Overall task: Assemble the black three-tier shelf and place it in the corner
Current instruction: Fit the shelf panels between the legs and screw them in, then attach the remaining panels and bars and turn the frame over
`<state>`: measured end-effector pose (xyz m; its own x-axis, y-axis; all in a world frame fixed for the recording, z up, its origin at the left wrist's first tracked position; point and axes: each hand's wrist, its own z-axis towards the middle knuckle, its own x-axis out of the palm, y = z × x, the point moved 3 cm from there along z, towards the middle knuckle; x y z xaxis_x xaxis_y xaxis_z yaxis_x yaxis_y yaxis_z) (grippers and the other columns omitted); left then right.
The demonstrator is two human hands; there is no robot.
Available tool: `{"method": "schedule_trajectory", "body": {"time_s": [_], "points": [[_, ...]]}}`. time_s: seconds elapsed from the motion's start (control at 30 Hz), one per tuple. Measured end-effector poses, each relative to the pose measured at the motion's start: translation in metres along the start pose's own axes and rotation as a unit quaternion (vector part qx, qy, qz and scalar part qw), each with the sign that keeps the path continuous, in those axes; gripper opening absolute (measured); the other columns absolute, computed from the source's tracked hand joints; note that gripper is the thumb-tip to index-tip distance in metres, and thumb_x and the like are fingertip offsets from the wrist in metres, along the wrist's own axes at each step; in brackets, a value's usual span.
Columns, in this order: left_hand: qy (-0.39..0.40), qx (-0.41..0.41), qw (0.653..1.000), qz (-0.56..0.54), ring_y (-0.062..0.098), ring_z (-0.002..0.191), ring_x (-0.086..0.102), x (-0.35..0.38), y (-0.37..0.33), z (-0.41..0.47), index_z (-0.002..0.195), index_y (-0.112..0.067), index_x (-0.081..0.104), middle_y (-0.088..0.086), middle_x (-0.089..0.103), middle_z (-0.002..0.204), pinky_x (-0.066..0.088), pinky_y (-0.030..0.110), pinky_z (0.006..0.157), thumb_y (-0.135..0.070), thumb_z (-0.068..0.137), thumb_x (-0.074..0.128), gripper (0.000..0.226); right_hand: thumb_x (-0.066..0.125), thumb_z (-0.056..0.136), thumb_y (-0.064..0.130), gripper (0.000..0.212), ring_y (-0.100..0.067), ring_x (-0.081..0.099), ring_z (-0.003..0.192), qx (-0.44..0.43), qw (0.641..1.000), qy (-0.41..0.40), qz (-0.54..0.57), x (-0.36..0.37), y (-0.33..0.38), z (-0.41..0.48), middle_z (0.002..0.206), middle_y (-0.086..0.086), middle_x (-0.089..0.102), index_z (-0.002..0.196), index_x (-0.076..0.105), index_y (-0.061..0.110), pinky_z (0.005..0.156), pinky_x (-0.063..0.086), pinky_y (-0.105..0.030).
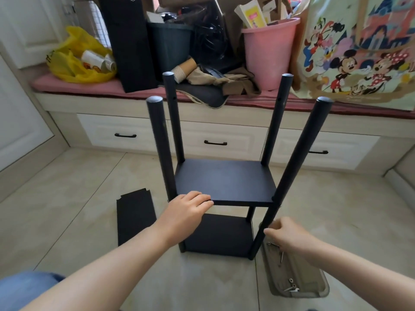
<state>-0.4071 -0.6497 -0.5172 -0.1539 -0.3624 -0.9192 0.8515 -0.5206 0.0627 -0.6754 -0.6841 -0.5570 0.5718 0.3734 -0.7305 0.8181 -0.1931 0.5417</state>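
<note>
- Left grip [188,209]: fingers curled over the front-left corner of the middle board [224,180], grasping it. Likely a steadying hold, so the frame does not rock while the other side is worked.
- Right grip [285,234]: fingers curled, tips against the front-right post [301,153] just under the middle board. Cannot tell whether it pinches a screw or only touches the post. Judged to be fastening that joint.
- Tray [323,288] on the floor [67,209] just beside the right grip, with loose screws [292,287] in it. It sits within easy reach of the working side.
- Black shelf: stands upright on the floor, centre of view, not yet in any corner. The lower board [220,236] and the middle board are fitted between the four posts.
- Front-left post [160,142], back-left post [174,117] and back-right post [277,117] rise bare above the middle board. The top tier is missing.
- Loose board [134,216] lies flat on the floor left of the shelf, apart from it. Presumably the third tier, parked until the second is secure.
- Beyond: window seat [215,131] with drawers, carrying a yellow bag [78,57], a pink bucket [267,52] and a cartoon-print bag [359,48].
- Roughly two thirds of the assembly is done.
</note>
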Motion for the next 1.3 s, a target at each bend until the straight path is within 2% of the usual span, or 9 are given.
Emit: {"method": "schedule_trajectory", "body": {"time_s": [0.13,0.27,0.43,0.63,0.77,0.87,0.97,1.17,1.3], "points": [[-0.022,-0.011,1.000,-0.004,0.024,0.076,0.068,-0.001,0.009,-0.034,0.091,-0.007,0.077,0.003,0.072,0.087,0.055,0.032,0.055,0.013,0.061,0.079,0.037,0.062,0.093,0.027,0.023,-0.017,0.066,0.080,-0.024,0.998,0.011,-0.055,0.028,0.021,0.006,0.091,-0.008,0.071,0.095,0.069,0.005,0.067,0.052,-0.029],[0.109,-0.100,0.989,0.009,0.015,0.075,0.065,0.033,0.018,-0.087,0.083,-0.019,0.077,-0.006,0.069,0.081,0.051,0.025,0.054,-0.007,0.058,0.087,0.029,0.059,0.095,0.028,0.017,-0.020,0.064,0.088,-0.040,0.989,0.063,-0.127,0.067,0.042,0.014,0.097,-0.006,0.066,0.096,0.061,0.011,0.065,0.046,-0.024],[0.260,-0.297,0.918,-0.030,0.021,0.122,0.046,0.082,0.053,-0.148,0.136,-0.017,0.057,-0.001,0.056,0.131,0.044,0.033,0.087,-0.007,0.098,0.044,0.041,0.052,0.099,0.031,0.018,-0.022,0.060,0.097,-0.087,0.962,0.131,-0.222,0.133,0.066,0.027,0.110,-0.005,0.062,0.105,0.058,0.015,0.073,0.045,-0.026],[0.321,-0.410,0.850,-0.078,0.024,0.126,0.047,0.117,0.098,-0.193,0.139,-0.015,0.054,0.003,0.053,0.136,0.048,0.036,0.092,-0.012,0.101,0.042,0.040,0.044,0.102,0.029,0.017,-0.013,0.054,0.080,-0.107,0.954,0.195,-0.202,0.209,0.107,0.057,0.099,0.001,0.056,0.101,0.056,0.017,0.063,0.042,-0.022],[0.303,-0.507,0.795,-0.137,0.026,0.125,0.052,0.140,0.129,-0.213,0.138,-0.014,0.055,0.006,0.054,0.136,0.049,0.038,0.096,-0.013,0.099,0.045,0.040,0.048,0.100,0.028,0.020,-0.010,0.052,0.071,-0.112,0.953,0.225,-0.167,0.256,0.129,0.083,0.088,0.001,0.056,0.086,0.052,0.016,0.058,0.039,-0.020],[0.262,-0.587,0.742,-0.190,0.030,0.127,0.052,0.160,0.148,-0.228,0.137,-0.011,0.054,0.010,0.055,0.136,0.049,0.042,0.100,-0.011,0.097,0.047,0.041,0.050,0.101,0.029,0.019,-0.017,0.060,0.093,-0.098,0.956,0.241,-0.137,0.289,0.142,0.106,0.107,-0.006,0.062,0.107,0.059,0.013,0.078,0.046,-0.026],[0.220,-0.639,0.699,-0.233,0.032,0.130,0.048,0.179,0.163,-0.241,0.141,-0.009,0.050,0.013,0.051,0.139,0.044,0.041,0.104,-0.013,0.098,0.050,0.043,0.049,0.102,0.032,0.042,-0.025,0.056,0.116,-0.081,0.956,0.251,-0.129,0.318,0.154,0.125,0.131,-0.011,0.056,0.138,0.046,0.010,0.094,0.046,-0.030],[0.133,-0.705,0.621,-0.316,0.035,0.135,0.045,0.210,0.192,-0.258,0.147,-0.005,0.042,0.015,0.052,0.146,0.040,0.035,0.103,-0.015,0.098,0.054,0.052,0.043,0.104,0.032,0.058,-0.032,0.053,0.123,-0.043,0.961,0.242,-0.124,0.354,0.168,0.170,0.134,-0.015,0.056,0.152,0.023,0.006,0.095,0.042,-0.032],[0.129,-0.713,0.588,-0.360,0.036,0.133,0.047,0.223,0.194,-0.255,0.144,-0.008,0.044,0.013,0.057,0.139,0.037,0.025,0.091,-0.012,0.094,0.054,0.051,0.045,0.103,0.031,0.054,-0.033,0.053,0.121,-0.026,0.964,0.242,-0.107,0.367,0.173,0.185,0.138,-0.016,0.051,0.147,0.030,0.004,0.090,0.042,-0.032]]}}
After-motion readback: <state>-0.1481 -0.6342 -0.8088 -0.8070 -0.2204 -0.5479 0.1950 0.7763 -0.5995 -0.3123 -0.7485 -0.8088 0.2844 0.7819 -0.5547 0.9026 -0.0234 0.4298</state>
